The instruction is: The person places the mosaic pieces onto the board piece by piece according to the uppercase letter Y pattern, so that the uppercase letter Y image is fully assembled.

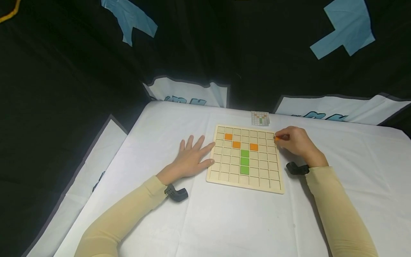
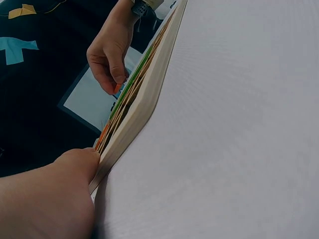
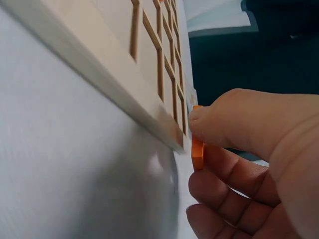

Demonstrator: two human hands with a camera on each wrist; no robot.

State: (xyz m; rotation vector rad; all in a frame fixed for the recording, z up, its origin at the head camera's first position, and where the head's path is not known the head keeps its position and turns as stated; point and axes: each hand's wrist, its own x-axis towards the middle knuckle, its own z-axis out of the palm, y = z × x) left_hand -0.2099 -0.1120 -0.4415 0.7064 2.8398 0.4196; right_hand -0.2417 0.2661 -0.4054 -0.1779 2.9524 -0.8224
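A square wooden grid board (image 1: 263,175) lies on the white table. Three orange tiles, one of them this orange tile (image 1: 228,136), sit in its upper cells. Below them, green tiles (image 1: 244,161) form a vertical column of three. My left hand (image 1: 189,159) lies with spread, straight fingers, thumb and fingertip at the board's left edge. At the upper right corner my right hand (image 1: 296,142) pinches another orange tile (image 3: 198,149) between thumb and fingers. The right wrist view shows that tile held on edge beside the board's rim.
A small pattern card (image 1: 260,118) with a printed grid lies behind the board, near the table's far edge. Black curtain (image 1: 205,43) with blue tape pieces hangs beyond the table. Each wrist wears a dark camera mount (image 1: 176,193).
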